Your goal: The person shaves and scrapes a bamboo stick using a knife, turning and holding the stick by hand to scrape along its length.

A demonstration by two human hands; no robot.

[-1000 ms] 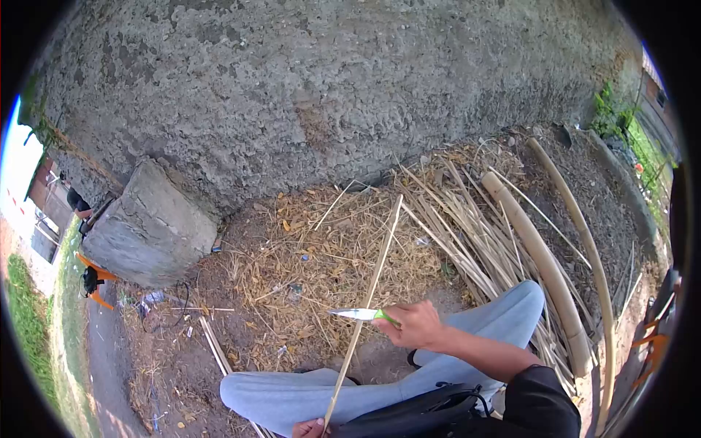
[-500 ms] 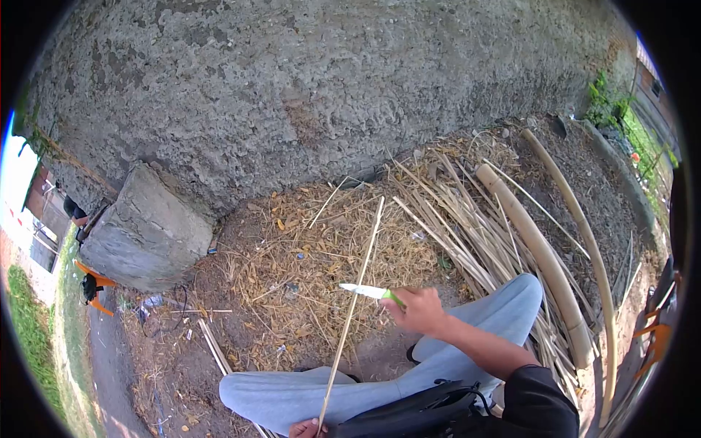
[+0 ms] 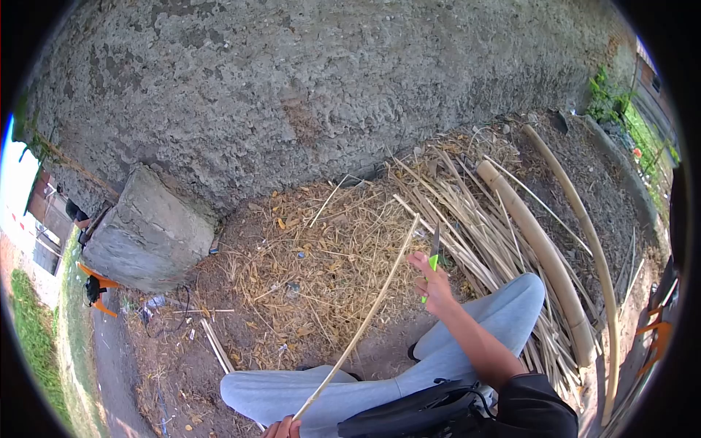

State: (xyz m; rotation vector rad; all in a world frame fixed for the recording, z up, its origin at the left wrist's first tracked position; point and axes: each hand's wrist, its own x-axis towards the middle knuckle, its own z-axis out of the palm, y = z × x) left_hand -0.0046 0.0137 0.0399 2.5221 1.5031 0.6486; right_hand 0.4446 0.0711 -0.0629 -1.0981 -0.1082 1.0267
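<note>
My left hand [image 3: 282,428], at the bottom edge, is closed around the lower end of a thin bamboo strip [image 3: 355,334]. The strip slants up and to the right over my lap, its far end above the straw-covered ground. In my right hand [image 3: 438,289] is a knife with a bright green handle [image 3: 433,262]. Its blade [image 3: 437,239] points up, away from me. The fingertips of that hand reach left towards the upper part of the strip, close beside it.
A pile of split bamboo strips [image 3: 467,233] lies to the right, beside a thick bamboo pole [image 3: 537,252] and a longer curved piece [image 3: 577,212]. A rough wall [image 3: 350,87] runs across the back. A concrete block [image 3: 157,226] stands at left.
The knife has gone from lying across the strip to pointing upward, off to its right. The strip's far end has swung right, while my left hand moved slightly left.
</note>
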